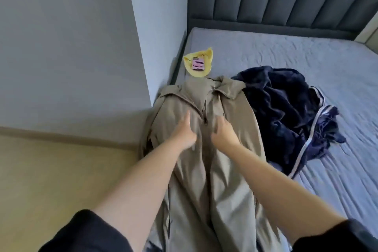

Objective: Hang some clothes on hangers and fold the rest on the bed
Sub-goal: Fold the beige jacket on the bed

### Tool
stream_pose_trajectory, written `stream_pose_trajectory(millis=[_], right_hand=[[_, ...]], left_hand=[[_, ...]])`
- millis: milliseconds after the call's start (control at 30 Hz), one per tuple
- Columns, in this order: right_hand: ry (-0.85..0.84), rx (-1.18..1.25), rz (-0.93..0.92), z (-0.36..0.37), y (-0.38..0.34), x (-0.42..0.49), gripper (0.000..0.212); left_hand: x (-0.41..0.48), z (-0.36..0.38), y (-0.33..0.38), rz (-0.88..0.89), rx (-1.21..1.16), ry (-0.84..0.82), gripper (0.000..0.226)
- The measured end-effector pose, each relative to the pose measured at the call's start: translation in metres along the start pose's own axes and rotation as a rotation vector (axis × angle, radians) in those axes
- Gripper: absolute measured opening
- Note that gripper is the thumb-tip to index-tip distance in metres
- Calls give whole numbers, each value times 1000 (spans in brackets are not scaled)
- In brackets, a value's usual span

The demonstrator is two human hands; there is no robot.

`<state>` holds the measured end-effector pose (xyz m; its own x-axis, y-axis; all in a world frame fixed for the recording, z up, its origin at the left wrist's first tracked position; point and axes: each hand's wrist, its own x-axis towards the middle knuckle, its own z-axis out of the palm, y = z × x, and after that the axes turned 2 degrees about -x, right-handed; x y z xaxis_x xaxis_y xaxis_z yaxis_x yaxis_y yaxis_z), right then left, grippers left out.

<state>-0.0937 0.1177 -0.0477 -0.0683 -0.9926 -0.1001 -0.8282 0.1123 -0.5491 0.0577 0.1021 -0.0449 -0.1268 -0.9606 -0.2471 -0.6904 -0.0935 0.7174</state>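
Two garments lie on the bed (286, 57), a wide mattress under a creased grey-blue sheet, with a ribbed padded headboard at twelve o'clock. The coat (225, 170) is long and tan, of smooth woven cloth with a broad collar and a centre zip. It runs along the bed's edge from six o'clock to twelve.

At its three o'clock sits a navy garment (282, 104), plush, heaped, with pale stripe trim.

The left hand (183, 133) rests on the coat at nine o'clock of the zip pull, fingers fairly straight, grasping nothing. The right hand (224, 131), at three o'clock of the pull, curls its fingers into bunched coat cloth; blur limits certainty.

Judgement: the front is being squared. Keep both panels level, bring their edges to the zip line, and smooth towards six o'clock.

A soft yellow cloth (201, 71) at the collar's twelve o'clock carries a pink phone (198, 64).
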Motion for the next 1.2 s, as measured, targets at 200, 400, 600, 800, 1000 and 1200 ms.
stream_pose_trajectory(millis=[200, 400, 600, 800, 1000, 1200], right_hand=[[-49, -109, 126, 120, 97, -115, 65], [-29, -54, 59, 124, 109, -138, 69], [-300, 139, 97, 99, 105, -165, 111], [-311, -414, -11, 83, 90, -193, 90], [250, -225, -379, 90, 46, -216, 30], [-258, -591, -409, 109, 35, -229, 49]], left_hand=[[-71, 110, -104, -5, 387, -155, 62], [-110, 131, -120, 166, 568, -143, 56], [-130, 96, -117, 191, 457, -508, 93], [-176, 88, -137, 384, 910, -453, 113], [-190, 64, -141, 252, 395, -55, 4], [-179, 21, -141, -76, -241, 94, 35]])
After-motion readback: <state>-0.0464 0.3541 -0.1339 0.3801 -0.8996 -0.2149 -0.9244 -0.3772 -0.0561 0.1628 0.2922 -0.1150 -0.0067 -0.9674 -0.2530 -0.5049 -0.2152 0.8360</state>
